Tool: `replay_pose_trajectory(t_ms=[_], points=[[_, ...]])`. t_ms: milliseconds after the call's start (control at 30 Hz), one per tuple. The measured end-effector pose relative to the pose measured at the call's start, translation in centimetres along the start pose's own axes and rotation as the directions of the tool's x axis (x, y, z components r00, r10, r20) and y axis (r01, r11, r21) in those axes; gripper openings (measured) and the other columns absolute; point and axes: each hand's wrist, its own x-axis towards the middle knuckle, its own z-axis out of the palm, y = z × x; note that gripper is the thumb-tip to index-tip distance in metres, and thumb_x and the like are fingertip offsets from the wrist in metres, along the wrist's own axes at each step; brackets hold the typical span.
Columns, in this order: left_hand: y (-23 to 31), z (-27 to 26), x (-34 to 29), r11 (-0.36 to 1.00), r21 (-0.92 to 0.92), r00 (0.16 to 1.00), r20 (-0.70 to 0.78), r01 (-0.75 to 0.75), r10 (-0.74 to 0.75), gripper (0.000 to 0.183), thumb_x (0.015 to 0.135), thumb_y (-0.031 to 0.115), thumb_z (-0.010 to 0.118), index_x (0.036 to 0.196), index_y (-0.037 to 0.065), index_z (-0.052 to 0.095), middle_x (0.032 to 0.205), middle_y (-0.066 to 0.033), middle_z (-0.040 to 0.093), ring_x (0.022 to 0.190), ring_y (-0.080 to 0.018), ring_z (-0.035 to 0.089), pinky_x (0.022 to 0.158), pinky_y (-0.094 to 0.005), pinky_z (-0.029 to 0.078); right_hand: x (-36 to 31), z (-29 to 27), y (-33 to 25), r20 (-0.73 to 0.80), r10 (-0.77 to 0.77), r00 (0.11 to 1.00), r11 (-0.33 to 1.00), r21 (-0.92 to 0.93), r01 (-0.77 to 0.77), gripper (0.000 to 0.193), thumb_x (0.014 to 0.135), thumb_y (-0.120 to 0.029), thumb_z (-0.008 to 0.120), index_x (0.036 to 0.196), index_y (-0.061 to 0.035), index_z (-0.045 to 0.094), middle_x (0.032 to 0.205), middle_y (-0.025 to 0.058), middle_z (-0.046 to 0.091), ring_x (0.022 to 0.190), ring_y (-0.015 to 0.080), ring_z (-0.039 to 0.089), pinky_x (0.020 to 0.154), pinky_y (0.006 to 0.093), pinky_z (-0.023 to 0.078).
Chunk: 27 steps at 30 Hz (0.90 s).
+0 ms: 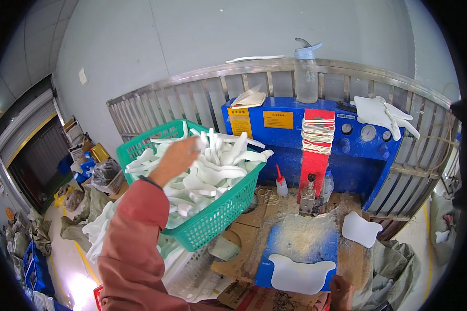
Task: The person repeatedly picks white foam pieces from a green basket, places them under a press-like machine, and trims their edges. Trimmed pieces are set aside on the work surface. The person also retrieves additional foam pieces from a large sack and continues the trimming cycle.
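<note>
My left hand (177,157) is over the green plastic basket (218,217), its fingers among the heaped white curved strips (213,173). The fingers are blurred, and I cannot tell whether they grip a strip or are loose.

My right hand (341,291) is low at the near right corner of the blue board (263,272), just beside the white contoured pad (300,274). Its fingers appear bent; I cannot tell whether they touch the pad or hold anything.

The pad lies flat on the near part of the board, its concave edge facing away from me. Pale dust (302,236) coats the board behind it. A second white pad (360,229) lies to the right, apart from the board.

Beyond the board stands a metal machine head (307,201) below a red upright bar (311,173) wound with pale cord (317,136). A squeeze bottle (282,187) with a red nozzle stands to its left. The blue machine panel (283,145) behind carries round gauges, and a clear drinking bottle (306,80) stands upright above it.
</note>
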Motion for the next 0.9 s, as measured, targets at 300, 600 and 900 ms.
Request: replay_pose_trajectory(t_ms=[300,600,900], points=[[10.0,-11.8,-8.3,0.470,-0.881,0.983,-0.135,-0.062,-0.123,0.054,0.099,0.001,0.050,0.153,-0.002,0.042,0.130,-0.0216,0.068,0.117,-0.0321,0.069,0.102,-0.0452,0.056,2.6,-7.4,-14.9,-0.298,-0.145,0.944,0.865,0.424,0.267,0.034,0.088,-0.005,0.070,0.121,0.0025,0.066,0.114,0.0178,0.070,0.104,0.0325,0.068,0.092,0.0390,0.053],[21.1,8.0,-19.4,-0.257,-0.855,0.892,0.439,0.451,0.107,0.054,0.099,-0.003,0.056,0.152,0.001,0.045,0.137,-0.0227,0.064,0.128,-0.0347,0.063,0.112,-0.0490,0.047,3.6,-8.4,-26.0,-0.259,-0.609,0.750,0.741,0.153,0.654,0.066,0.079,-0.021,0.085,0.137,-0.0035,0.058,0.136,0.0189,0.059,0.118,0.0418,0.061,0.100,0.0493,0.050],[20.5,16.3,-24.4,-0.161,-0.744,0.761,0.638,0.649,0.118,0.061,0.101,0.000,0.061,0.157,0.006,0.038,0.134,-0.0213,0.066,0.121,-0.0278,0.067,0.101,-0.0423,0.058,2.3,-4.3,-19.4,0.053,-0.479,0.876,0.860,0.228,0.456,0.067,0.081,-0.017,0.081,0.142,-0.0047,0.055,0.124,0.0172,0.059,0.109,0.0389,0.061,0.095,0.0479,0.050]])
